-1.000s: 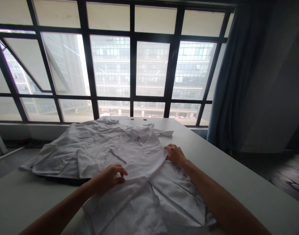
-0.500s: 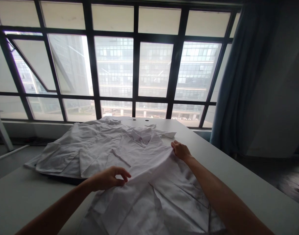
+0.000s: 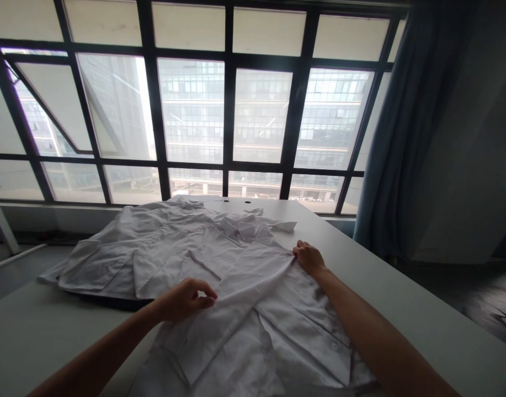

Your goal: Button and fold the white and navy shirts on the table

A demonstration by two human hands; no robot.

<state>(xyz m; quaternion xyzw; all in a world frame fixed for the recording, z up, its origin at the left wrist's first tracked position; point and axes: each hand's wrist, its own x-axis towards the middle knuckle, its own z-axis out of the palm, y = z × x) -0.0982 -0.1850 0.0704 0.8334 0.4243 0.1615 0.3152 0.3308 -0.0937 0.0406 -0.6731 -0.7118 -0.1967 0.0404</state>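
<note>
A white shirt [image 3: 248,325] lies rumpled on the table in front of me, its collar [image 3: 238,230] toward the window and a button showing near the lower right. My right hand [image 3: 309,257] is closed on the shirt's right side, pinching the cloth between thumb and fingers. On the opposite side, my left hand [image 3: 190,298] has thumb and index finger together at a fold of the same shirt. A taut diagonal crease runs across the cloth between both hands. Other white garments [image 3: 120,242] lie spread to the left, partly touching this shirt.
The pale table [image 3: 385,314] extends to the right and toward the window. Something dark [image 3: 107,301] shows under the garments' near edge. A blue curtain [image 3: 401,143] hangs at the right, and dark window frames [image 3: 230,110] span the back. A white metal leg [image 3: 4,220] stands at far left.
My left hand has shifted slightly left and up with the cloth. The fold between my hands now lies flatter and more stretched. My right hand has barely moved.
</note>
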